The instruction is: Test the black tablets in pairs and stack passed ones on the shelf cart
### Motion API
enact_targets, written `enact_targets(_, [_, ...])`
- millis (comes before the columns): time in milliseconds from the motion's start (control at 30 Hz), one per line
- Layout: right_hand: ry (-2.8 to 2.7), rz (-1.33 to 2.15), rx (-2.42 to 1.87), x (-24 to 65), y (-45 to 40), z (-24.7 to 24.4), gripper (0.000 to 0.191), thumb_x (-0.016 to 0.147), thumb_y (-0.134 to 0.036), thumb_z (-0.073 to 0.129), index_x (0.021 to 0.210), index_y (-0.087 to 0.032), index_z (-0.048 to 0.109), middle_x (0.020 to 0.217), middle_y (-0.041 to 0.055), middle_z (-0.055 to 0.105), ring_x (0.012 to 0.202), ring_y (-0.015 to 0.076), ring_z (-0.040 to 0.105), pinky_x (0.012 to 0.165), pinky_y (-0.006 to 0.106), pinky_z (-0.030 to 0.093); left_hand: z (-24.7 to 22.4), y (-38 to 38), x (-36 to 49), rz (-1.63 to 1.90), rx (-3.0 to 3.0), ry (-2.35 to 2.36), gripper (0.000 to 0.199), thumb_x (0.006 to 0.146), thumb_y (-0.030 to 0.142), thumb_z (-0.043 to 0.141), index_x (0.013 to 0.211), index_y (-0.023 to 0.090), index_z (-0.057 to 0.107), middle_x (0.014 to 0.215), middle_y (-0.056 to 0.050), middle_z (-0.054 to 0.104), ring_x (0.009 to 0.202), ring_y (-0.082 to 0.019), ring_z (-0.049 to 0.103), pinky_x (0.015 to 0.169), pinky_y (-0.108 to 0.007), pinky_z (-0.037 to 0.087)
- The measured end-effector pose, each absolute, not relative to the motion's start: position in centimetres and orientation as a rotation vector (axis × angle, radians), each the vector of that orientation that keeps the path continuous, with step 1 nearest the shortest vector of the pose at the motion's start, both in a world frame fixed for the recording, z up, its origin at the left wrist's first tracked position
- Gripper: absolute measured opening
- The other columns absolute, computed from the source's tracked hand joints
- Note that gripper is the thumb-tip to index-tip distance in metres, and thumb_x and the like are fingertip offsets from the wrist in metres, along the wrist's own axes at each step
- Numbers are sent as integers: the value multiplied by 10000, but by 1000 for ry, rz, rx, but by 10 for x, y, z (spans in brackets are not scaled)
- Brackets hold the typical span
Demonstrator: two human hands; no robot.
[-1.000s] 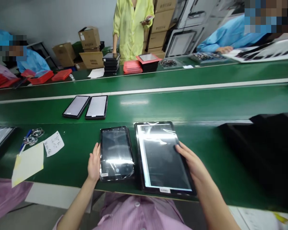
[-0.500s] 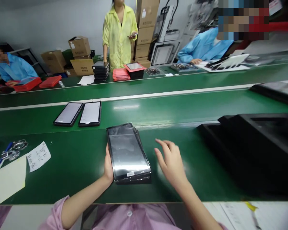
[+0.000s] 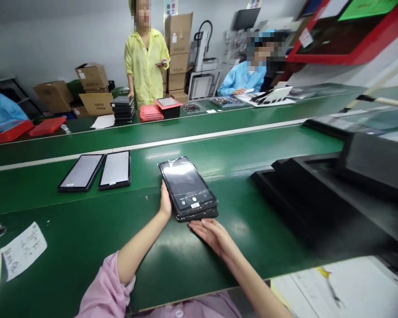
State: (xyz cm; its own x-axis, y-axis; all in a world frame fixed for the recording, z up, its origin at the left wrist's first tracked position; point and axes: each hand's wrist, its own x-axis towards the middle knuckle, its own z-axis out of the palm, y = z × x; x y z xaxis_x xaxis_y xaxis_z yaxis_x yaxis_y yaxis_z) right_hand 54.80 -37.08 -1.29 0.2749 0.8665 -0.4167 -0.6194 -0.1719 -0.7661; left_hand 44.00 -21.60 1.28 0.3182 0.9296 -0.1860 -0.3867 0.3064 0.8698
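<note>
Head view: the tablets (image 3: 189, 182) are being touched at left by the left hand (image 3: 165, 202), grip unclear. Just nearside, the right hand (image 3: 214, 235) is being held unclenched.

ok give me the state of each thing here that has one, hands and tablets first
top tablet: screen on, icons along near end
tablet beneath: mostly covered, screen hidden
left hand: along the tablets' left side
right hand: open, fingers extended by their near end
left white-screen tablet: lying flat, lit
right white-screen tablet: lying flat, lit
note: written on
monitor: dark
</note>
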Motion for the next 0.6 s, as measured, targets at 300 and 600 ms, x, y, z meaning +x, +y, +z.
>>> enact_targets(300, [-338,1141,-1002,561,-241,-11,560,521,-167,859,932,-247,487,879,57,721,998,299,724,1074,552,478,3,-113,323,1130,959,1442,584,994,363,31,1561,286,147,1625,-118,265,1510,-209,244,1125,-525,379])
enact_targets(600, [-575,1225,-997,553,-223,-19,584,584,-285,882,1118,-225,652,982,41,718,1014,238,694,1128,482,406,2,-74,217,1367,651,1513,773,887,502,82,1562,148,211,1554,-185,351,1504,-310,241,1137,-587,331])
